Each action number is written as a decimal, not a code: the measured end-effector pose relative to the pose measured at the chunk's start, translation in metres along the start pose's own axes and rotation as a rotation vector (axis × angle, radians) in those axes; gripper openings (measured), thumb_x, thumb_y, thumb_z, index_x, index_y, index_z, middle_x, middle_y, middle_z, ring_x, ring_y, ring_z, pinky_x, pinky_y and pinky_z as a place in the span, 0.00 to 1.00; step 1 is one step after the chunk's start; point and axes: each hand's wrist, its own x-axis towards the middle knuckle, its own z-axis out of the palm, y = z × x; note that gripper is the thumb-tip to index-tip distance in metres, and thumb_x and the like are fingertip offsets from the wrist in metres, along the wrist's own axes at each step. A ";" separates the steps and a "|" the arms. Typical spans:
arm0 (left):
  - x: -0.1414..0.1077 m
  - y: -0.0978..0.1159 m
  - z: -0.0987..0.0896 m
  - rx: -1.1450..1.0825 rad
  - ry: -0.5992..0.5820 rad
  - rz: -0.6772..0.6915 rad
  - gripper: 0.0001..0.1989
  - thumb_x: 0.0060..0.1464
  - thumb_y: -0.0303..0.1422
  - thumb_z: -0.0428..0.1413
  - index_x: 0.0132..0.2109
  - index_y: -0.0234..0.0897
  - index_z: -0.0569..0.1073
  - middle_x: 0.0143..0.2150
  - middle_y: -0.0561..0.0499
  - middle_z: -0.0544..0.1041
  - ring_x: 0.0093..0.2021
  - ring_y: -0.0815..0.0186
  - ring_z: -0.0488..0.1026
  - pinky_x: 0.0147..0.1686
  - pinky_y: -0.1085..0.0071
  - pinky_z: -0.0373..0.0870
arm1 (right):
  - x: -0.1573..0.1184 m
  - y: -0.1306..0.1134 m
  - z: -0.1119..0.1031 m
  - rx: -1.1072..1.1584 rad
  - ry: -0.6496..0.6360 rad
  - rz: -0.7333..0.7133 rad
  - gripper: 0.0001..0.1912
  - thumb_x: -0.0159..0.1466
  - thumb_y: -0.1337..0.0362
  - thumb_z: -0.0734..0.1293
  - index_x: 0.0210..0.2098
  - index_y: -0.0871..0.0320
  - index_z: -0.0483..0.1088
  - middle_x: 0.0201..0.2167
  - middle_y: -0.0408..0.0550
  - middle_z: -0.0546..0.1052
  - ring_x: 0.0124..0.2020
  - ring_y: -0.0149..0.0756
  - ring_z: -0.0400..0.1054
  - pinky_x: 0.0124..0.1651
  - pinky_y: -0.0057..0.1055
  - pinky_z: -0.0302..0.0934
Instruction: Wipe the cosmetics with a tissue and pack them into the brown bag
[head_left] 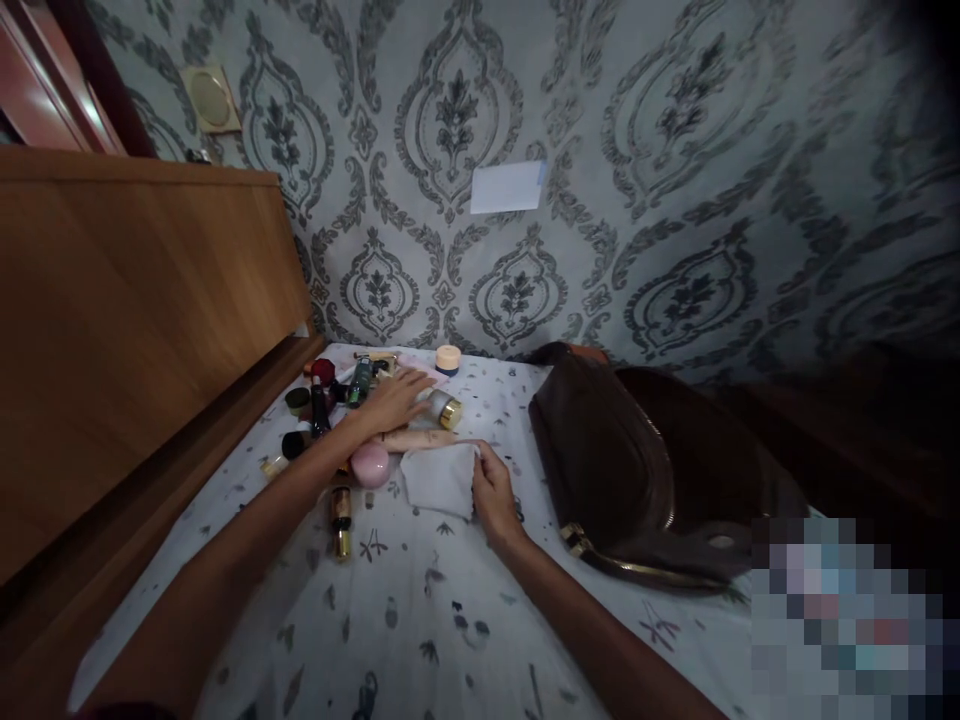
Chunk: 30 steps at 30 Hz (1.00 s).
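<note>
My left hand [397, 402] lies over a cluster of cosmetics, its fingers stretched out. Close to its fingertips is a frosted bottle with a gold cap [448, 410]; whether they touch is unclear. My right hand [495, 492] pinches the edge of a white cloth [441, 478], which hangs over the sheet. Beside the cloth are a round pink container [370, 466] and a beige tube [416, 440]. A green bottle [360, 382] and a dark bottle [320, 408] lie left of my left hand. Nearer to me is a small gold-capped bottle [341, 525].
A large dark brown bag [600, 470] sits on the patterned sheet [420, 620] at the right. A jar with a peach lid [448, 358] stands near the papered wall [442, 250]. The wooden headboard or cabinet [142, 300] bounds the left side.
</note>
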 end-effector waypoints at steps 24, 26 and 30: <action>-0.023 0.009 0.013 -0.221 -0.146 -0.361 0.24 0.67 0.45 0.38 0.63 0.43 0.64 0.65 0.51 0.68 0.66 0.60 0.61 0.66 0.63 0.52 | -0.001 -0.005 0.001 0.095 -0.090 0.043 0.20 0.60 0.55 0.61 0.40 0.60 0.79 0.43 0.53 0.81 0.50 0.50 0.72 0.56 0.42 0.60; -0.026 0.009 0.014 -0.206 -0.132 -0.396 0.25 0.67 0.47 0.38 0.62 0.42 0.65 0.65 0.50 0.69 0.64 0.59 0.64 0.64 0.63 0.56 | -0.002 -0.006 0.001 0.095 -0.098 0.044 0.22 0.61 0.51 0.62 0.40 0.60 0.79 0.43 0.53 0.81 0.49 0.49 0.72 0.55 0.41 0.61; -0.032 0.009 0.013 -0.149 -0.080 -0.475 0.25 0.65 0.48 0.41 0.58 0.40 0.70 0.58 0.47 0.75 0.58 0.58 0.70 0.58 0.63 0.64 | -0.003 -0.006 0.003 0.033 -0.115 0.021 0.23 0.61 0.48 0.63 0.37 0.61 0.78 0.36 0.52 0.81 0.39 0.46 0.73 0.44 0.36 0.65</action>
